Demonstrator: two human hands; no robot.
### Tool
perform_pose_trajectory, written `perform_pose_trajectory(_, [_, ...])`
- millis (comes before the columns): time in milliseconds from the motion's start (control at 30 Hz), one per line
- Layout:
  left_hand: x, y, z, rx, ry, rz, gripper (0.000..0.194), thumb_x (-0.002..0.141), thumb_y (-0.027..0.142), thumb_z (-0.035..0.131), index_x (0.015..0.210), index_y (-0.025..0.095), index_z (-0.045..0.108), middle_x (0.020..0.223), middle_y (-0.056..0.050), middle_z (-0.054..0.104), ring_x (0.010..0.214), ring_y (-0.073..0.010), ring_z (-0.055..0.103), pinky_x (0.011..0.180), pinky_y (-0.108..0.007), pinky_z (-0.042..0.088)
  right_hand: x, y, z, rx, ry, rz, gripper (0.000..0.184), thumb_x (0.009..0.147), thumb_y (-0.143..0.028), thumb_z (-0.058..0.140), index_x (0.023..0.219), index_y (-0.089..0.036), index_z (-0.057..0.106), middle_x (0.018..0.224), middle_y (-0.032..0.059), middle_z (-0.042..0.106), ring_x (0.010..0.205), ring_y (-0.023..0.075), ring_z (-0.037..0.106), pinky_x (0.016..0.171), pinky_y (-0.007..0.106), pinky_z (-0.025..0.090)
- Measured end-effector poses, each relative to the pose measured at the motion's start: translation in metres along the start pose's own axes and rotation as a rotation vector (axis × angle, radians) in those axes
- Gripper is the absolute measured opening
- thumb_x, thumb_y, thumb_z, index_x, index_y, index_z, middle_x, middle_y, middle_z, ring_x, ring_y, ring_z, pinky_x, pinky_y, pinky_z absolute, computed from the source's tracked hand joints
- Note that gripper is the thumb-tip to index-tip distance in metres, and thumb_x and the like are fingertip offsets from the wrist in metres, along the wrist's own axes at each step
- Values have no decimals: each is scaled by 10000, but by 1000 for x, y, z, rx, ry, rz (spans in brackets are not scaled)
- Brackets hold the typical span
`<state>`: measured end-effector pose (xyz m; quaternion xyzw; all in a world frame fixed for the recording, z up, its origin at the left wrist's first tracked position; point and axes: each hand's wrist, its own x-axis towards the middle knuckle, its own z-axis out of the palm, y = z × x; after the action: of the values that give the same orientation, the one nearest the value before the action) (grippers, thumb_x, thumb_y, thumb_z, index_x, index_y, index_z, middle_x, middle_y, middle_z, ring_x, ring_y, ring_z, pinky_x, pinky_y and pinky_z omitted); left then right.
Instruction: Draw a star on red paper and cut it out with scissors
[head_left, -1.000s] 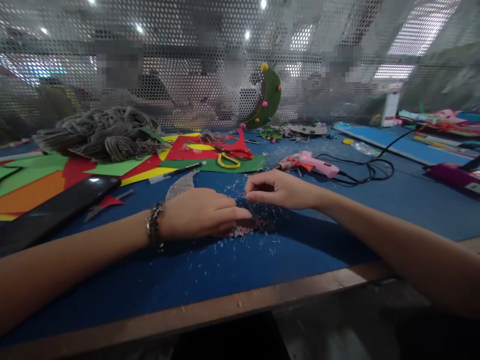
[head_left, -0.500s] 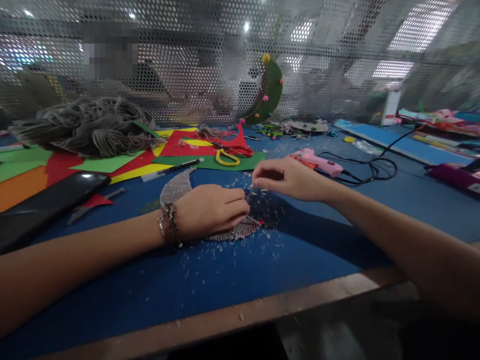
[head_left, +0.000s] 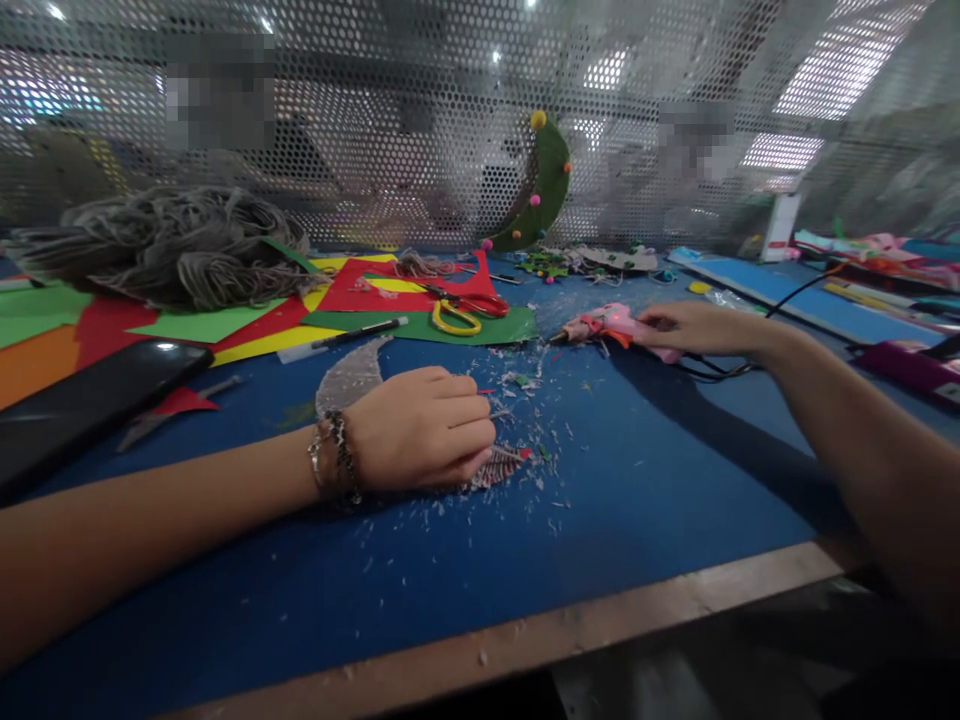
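Observation:
My left hand (head_left: 424, 425), a bracelet at its wrist, presses down on a small red piece wrapped in grey yarn (head_left: 501, 466). Its fingers are closed over the piece, whose tip shows beyond the fingertips while the rest is hidden. A pink hot glue gun (head_left: 611, 322) lies to the right, nozzle pointing left. My right hand (head_left: 697, 328) has its fingers curled on the gun's handle. Short grey yarn clippings are scattered around the wrapped piece. Behind my left hand rests a grey crescent (head_left: 349, 378).
Yellow-and-red-handled scissors (head_left: 457, 312) and a pen (head_left: 367, 332) lie on coloured sheets. Grey yarn (head_left: 187, 250) is heaped at the back left, a black phone-like slab (head_left: 97, 405) before it. A green crescent with pompoms (head_left: 551, 185) leans on the perforated screen. A cord trails right.
My right hand has moved right, from beside the wrapped piece to the glue gun's handle. My left hand has stayed on the piece, fingers drawn in closer.

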<state>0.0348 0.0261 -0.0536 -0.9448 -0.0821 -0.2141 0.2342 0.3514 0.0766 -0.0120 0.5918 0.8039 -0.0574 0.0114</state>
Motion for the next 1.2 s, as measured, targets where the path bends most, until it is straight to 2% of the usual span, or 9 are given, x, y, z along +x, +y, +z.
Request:
perform_pose_trajectory(100, [-1,0,-1,-22,29,42,293,827,154,357,577,164,508,623,-5,585,587,-125,494,584,-251,377,1,-3,-1,6,63,-9,238,839,-351,359,726,-160,443,602,49,517,535,108,431,529,259,301])
perform_pose_trajectory(233, [-2,-1,1,-64,-12,76,343,864,172,320,574,167,502,589,4,567,553,-114,470,561,-244,358,2,-9,-10,-13,173,25,174,826,-302,374,856,-132,399,762,95,499,621,131,419,575,282,300])
perform_pose_trajectory(300, [-3,-1,3,-92,-11,88,376,890,192,284,585,172,502,568,8,547,530,-114,446,531,-247,335,0,-18,-13,-45,241,24,183,817,-323,397,821,-144,364,780,90,474,620,123,393,580,285,289])
perform_pose_trajectory(400, [-4,-1,5,-122,2,119,388,917,216,250,664,177,541,564,12,530,516,-117,424,524,-260,316,-7,-35,-11,-133,320,-93,263,786,-398,463,739,-182,321,709,29,442,578,100,353,557,270,268])
perform_pose_trajectory(533, [-5,1,1,-101,-58,149,343,919,205,285,753,180,584,575,14,545,515,-114,428,525,-273,306,-12,-51,-3,-154,285,-288,351,710,-410,568,667,-203,287,605,-25,392,516,84,316,512,251,244])
perform_pose_trajectory(667, [-5,1,-3,-72,-133,142,330,918,205,298,784,192,600,587,13,564,519,-111,446,524,-277,306,-11,-55,4,-62,260,-397,367,687,-467,557,636,-207,302,548,-37,371,470,88,306,473,247,234])
perform_pose_trajectory(767, [-5,1,-3,-86,-101,144,353,921,217,285,761,195,599,576,10,562,508,-107,450,509,-277,293,-10,-58,8,-22,211,-418,378,697,-502,531,638,-209,301,542,-38,375,462,91,306,472,248,230])
perform_pose_trajectory(933, [-6,2,-3,-96,-150,105,276,903,237,347,796,219,600,578,12,558,549,-113,476,514,-284,302,-10,-66,14,-5,148,-444,354,710,-489,511,642,-206,310,554,-32,392,481,98,319,501,255,231])
perform_pose_trajectory(1200, [-6,0,-2,-89,-131,151,264,894,195,350,795,200,595,570,12,550,518,-114,456,499,-283,293,-9,-63,17,-25,137,-447,279,751,-432,482,678,-198,349,602,-16,432,514,112,362,523,254,241])
